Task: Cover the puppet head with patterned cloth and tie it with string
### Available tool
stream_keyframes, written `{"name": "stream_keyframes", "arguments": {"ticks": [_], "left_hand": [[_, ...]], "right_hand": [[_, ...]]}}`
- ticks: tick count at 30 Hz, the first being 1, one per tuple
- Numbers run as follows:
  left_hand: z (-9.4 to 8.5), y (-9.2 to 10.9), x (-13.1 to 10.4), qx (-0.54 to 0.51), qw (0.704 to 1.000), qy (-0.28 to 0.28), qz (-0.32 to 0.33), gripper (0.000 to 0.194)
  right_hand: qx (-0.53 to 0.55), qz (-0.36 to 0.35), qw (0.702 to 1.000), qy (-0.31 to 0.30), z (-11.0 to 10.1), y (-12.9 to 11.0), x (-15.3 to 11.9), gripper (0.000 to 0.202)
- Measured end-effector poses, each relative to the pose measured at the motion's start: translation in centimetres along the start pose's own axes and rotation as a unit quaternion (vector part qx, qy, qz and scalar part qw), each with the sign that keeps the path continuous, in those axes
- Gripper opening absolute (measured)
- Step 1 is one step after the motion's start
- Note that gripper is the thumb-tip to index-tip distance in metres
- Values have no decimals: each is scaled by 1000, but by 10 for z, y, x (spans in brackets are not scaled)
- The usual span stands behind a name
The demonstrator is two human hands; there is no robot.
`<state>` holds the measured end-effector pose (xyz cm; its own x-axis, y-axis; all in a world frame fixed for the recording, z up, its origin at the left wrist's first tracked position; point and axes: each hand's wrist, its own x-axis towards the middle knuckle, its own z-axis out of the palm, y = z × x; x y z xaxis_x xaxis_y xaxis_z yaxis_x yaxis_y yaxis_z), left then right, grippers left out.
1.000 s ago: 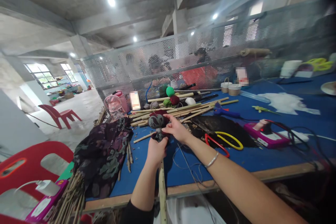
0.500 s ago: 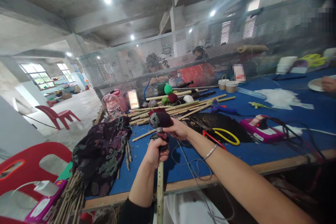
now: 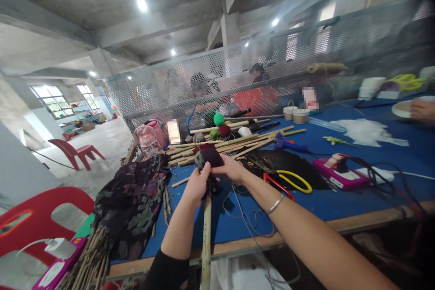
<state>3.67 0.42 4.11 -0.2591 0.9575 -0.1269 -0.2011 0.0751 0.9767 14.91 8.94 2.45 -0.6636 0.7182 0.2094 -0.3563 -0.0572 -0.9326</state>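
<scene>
A pale bamboo stick [image 3: 206,240] with small holes stands upright in front of me, topped by a ball wrapped in dark cloth [image 3: 211,157]. My left hand [image 3: 200,183] grips the gathered cloth under the ball, its thumb pressed up against the grey camouflage part. From the right side, my right hand [image 3: 231,169] pinches the dark cloth at the lower edge of the ball; its fingertips are partly hidden. Loose cloth ends hang below the hands around the stick's top. Thin grey cord [image 3: 249,219] trails over the table edge beneath my right forearm.
Bamboo sticks [image 3: 244,139] and several coloured balls lie behind my hands. Scissors [image 3: 294,181] with yellow and red handles, a blue glue gun [image 3: 288,143] and a purple power strip [image 3: 341,174] are on the right. Camouflage cloth [image 3: 134,204] drapes at left. Another person's hand [image 3: 423,109] shows far right.
My left hand has moved up from the wrapped neck, its thumb now against the ball's cloth. The right hand stays at the ball's right side. At far right, the other person's plate has shifted left.
</scene>
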Motion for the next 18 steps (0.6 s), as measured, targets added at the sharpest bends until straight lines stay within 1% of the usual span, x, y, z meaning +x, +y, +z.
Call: {"name": "stream_keyframes", "arguments": {"ticks": [2, 3, 6, 8, 11, 14, 16, 18], "left_hand": [[4, -9, -7, -3, 1000, -21, 6, 46], [5, -13, -9, -17, 1000, -19, 6, 45], [3, -24, -13, -61, 998, 12, -12, 43], [1, -28, -14, -68, 997, 24, -15, 42], [-1, -31, -17, -68, 998, 14, 1, 38], [1, -30, -21, -62, 998, 2, 28, 35], [2, -29, -22, -54, 998, 7, 40, 33], [2, -29, -22, -49, 998, 17, 44, 30]], "right_hand": [[-7, -1, 1000, -1, 0, 1, -1, 56], [-11, -1, 1000, -1, 0, 1, -1, 55], [-25, 3, 1000, -2, 2, 5, 0, 53], [-31, 7, 999, -3, 3, 8, 0, 53], [-34, 8, 999, -8, 4, 7, 0, 53], [-42, 4, 999, -20, 7, -1, -3, 54], [-50, 16, 998, -34, 7, -7, -6, 56], [-60, 44, 996, -45, 6, -9, -8, 56]]}}
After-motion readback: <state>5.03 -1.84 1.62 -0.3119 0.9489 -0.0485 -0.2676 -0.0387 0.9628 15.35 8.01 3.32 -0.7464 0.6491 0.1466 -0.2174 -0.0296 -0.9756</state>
